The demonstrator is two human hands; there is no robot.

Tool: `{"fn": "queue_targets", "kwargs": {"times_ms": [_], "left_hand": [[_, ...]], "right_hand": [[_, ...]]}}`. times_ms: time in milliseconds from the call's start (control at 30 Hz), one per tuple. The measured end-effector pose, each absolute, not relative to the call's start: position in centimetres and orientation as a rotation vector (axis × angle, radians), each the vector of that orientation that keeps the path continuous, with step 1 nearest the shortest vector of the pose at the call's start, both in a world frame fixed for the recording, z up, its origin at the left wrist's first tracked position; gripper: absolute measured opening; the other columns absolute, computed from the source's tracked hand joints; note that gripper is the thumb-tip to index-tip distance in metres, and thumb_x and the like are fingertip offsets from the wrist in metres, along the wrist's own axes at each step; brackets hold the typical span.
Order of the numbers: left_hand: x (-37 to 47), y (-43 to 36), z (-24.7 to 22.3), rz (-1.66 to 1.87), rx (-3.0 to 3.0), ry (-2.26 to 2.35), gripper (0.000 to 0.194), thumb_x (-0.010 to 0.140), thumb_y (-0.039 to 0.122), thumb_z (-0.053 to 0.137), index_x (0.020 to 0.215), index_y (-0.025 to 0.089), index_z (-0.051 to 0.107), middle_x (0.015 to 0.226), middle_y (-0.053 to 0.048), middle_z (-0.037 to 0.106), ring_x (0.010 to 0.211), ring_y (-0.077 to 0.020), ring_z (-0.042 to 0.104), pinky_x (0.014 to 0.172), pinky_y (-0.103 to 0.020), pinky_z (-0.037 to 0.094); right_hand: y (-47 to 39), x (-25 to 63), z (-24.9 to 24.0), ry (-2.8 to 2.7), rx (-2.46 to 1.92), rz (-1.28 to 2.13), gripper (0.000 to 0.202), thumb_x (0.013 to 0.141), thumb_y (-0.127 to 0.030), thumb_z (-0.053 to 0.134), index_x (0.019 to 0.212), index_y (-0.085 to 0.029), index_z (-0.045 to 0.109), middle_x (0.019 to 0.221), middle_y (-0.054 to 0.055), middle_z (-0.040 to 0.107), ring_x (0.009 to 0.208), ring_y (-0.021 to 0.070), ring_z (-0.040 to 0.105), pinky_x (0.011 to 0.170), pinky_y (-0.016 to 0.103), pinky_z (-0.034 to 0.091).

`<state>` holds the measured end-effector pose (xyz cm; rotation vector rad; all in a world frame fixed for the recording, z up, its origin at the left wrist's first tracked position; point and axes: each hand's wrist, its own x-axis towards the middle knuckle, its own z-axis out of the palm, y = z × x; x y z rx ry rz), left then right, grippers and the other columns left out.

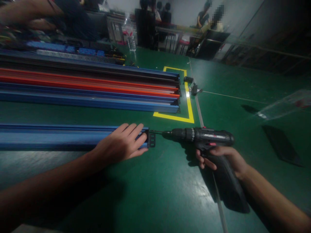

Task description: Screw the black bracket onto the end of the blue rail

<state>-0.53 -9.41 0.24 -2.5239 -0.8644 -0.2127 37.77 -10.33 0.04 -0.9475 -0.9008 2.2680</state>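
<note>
My left hand point(122, 141) lies over the near end of a long blue metal profile point(58, 136), its fingers wrapped across the top and side. A black slotted end bracket point(152, 141) sits at that end, just beyond my fingertips. My right hand point(229, 158) grips the handle of a black cordless drill point(211, 137). The drill lies level and points left. Its long thin bit point(157, 132) reaches the upper part of the bracket; whether the tip sits in a screw is too small to tell.
Behind lie several long blue, black and red profiles point(102, 85), their ends inside a yellow tape outline point(190, 110). Small black parts point(194, 90) lie beside the tape. Plastic bottles point(131, 40) stand at the back and right. A co-worker's arm point(31, 13) is at upper left.
</note>
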Motion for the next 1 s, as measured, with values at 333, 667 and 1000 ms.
{"fn": "queue_targets", "kwargs": {"times_ms": [333, 667, 1000], "left_hand": [[-0.58, -9.39, 0.28, -0.189, -2.524, -0.862, 0.035, 0.098, 0.044, 0.054, 0.104, 0.013, 0.067, 0.118, -0.024, 0.066, 0.094, -0.0313, 0.067, 0.076, -0.042, 0.054], [-0.66, -9.40, 0.13, -0.181, -2.527, -0.872, 0.035, 0.098, 0.045, 0.054, 0.106, 0.013, 0.067, 0.120, -0.024, 0.065, 0.096, -0.0314, 0.067, 0.078, -0.042, 0.055], [-0.58, -9.31, 0.14, -0.193, -2.517, -0.854, 0.036, 0.099, 0.045, 0.053, 0.104, 0.012, 0.066, 0.118, -0.025, 0.066, 0.094, -0.0320, 0.068, 0.075, -0.042, 0.055]], "right_hand": [[-10.30, 37.63, 0.10, -0.905, -0.940, 2.268, 0.035, 0.077, -0.028, 0.066, 0.101, -0.007, 0.079, 0.077, 0.010, 0.075, 0.057, 0.0156, 0.065, 0.077, 0.032, 0.057], [-10.31, 37.74, 0.10, -0.887, -0.923, 2.285, 0.035, 0.079, -0.028, 0.064, 0.102, -0.007, 0.079, 0.074, 0.009, 0.075, 0.060, 0.0160, 0.066, 0.079, 0.031, 0.057], [-10.26, 37.51, 0.15, -0.884, -0.886, 2.261, 0.035, 0.077, -0.024, 0.065, 0.104, -0.006, 0.078, 0.086, 0.010, 0.077, 0.055, 0.0118, 0.063, 0.081, 0.033, 0.059]]}}
